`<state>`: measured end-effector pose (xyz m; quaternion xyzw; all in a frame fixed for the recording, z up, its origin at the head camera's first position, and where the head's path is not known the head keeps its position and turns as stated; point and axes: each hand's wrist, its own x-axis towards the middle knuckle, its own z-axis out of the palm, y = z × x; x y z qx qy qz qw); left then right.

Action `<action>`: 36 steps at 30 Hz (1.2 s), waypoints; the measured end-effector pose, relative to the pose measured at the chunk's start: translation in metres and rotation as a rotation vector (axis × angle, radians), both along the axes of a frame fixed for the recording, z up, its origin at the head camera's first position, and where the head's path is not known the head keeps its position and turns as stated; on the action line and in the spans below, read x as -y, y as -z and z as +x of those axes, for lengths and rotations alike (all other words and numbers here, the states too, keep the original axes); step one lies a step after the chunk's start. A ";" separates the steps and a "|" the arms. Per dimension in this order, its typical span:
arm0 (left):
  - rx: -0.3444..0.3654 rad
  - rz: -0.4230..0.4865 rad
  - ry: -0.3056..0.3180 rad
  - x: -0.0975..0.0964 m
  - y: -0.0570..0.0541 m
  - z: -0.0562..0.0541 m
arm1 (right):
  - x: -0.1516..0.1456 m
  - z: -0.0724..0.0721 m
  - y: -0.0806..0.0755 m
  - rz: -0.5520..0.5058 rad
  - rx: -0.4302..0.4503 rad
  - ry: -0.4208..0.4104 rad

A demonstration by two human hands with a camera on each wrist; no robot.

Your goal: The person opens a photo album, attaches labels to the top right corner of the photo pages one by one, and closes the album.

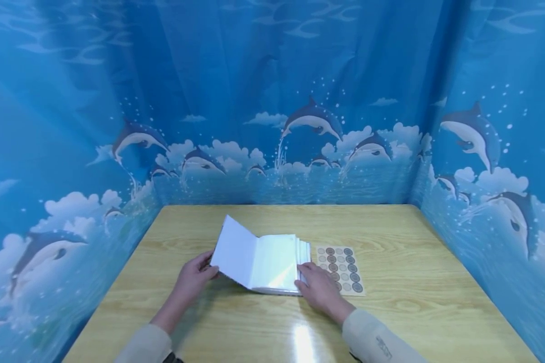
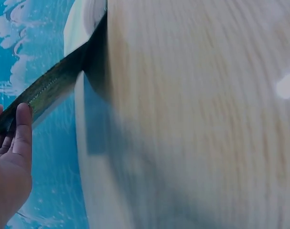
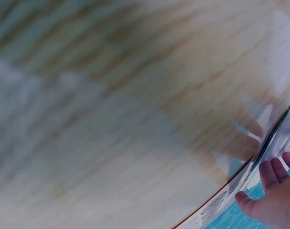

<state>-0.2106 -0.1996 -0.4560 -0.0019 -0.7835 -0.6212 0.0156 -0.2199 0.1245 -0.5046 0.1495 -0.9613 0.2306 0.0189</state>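
An album (image 1: pixel 274 262) with white pages lies opened on the wooden table, its front cover (image 1: pixel 234 252) tilted up at the left. My left hand (image 1: pixel 194 275) pinches the outer edge of that cover between thumb and fingers. In the left wrist view the cover's dark outer side (image 2: pixel 49 88) slants down to the left hand (image 2: pixel 13 162). My right hand (image 1: pixel 320 287) rests on the right edge of the album, where several page edges step outward. The right wrist view has the right hand (image 3: pixel 276 195) with loosely bent fingers beside the album's edge.
A beige sheet with rows of round brown, grey and pale stickers (image 1: pixel 345 267) lies right of the album, partly under the right hand. The wooden table (image 1: pixel 413 282) is bounded by a blue dolphin-print curtain (image 1: pixel 236 101) at the back and both sides.
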 end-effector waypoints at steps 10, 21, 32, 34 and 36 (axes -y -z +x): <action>0.036 -0.202 -0.060 0.020 0.018 0.002 | 0.000 0.000 0.004 0.000 -0.006 -0.011; 0.082 -0.660 -0.045 0.027 0.027 0.001 | -0.001 -0.001 0.001 -0.014 -0.013 -0.027; -0.161 -0.704 0.016 -0.005 0.013 -0.010 | -0.001 -0.002 0.002 -0.012 -0.016 -0.018; -0.166 -0.707 0.026 -0.013 0.014 -0.013 | -0.001 -0.002 0.001 -0.022 -0.013 -0.018; -0.173 -0.709 0.041 -0.021 0.015 -0.016 | -0.001 -0.001 0.001 -0.030 -0.009 -0.017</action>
